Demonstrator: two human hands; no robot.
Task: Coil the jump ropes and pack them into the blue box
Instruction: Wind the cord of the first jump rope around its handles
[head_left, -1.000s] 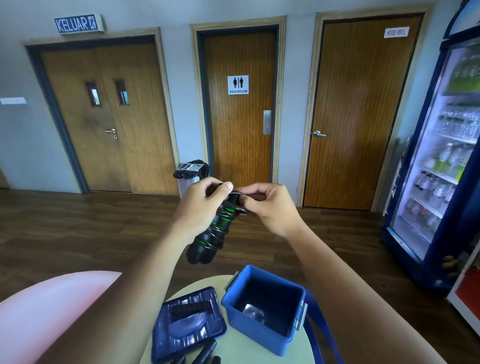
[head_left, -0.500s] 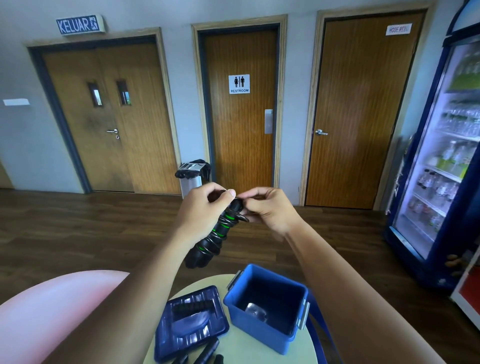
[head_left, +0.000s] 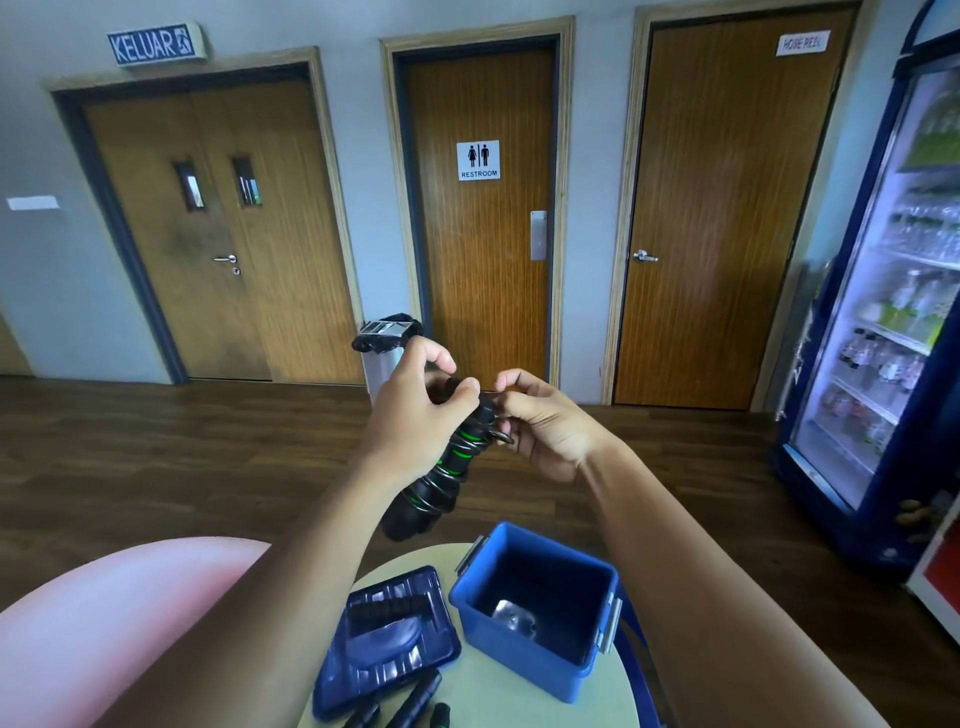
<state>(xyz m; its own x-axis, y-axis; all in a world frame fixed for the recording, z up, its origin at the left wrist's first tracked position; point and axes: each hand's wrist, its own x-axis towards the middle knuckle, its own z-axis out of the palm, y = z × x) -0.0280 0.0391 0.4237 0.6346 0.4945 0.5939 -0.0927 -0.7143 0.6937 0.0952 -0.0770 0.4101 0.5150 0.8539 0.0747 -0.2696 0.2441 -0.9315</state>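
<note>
I have the rope (head_left: 441, 467) up in the air, well above the tabletop (head_left: 498, 696), with its cord wound in loops around the two black handles held side by side. My left hand (head_left: 415, 410) is closed around the upper part of that bundle, which keeps the handles together and the wraps from sliding. My right hand (head_left: 540, 421) is pinched on the cord's end near the top, where a small loop sticks out to the right; I judge I am tucking or tightening that last turn so the coil will hold once I let go. Holding it high gives both hands room to work.

The box (head_left: 535, 654) stands open on the right of the tabletop, directly below the bundle, so the drop should be short. Something pale shows at its bottom; I cannot tell what. Its lid (head_left: 384, 639) lies just left of it, touching or nearly so. At the near edge, more black handles (head_left: 410, 701) lie beside the lid, probably another rope waiting to be coiled, so the task looks far from finished.
</note>
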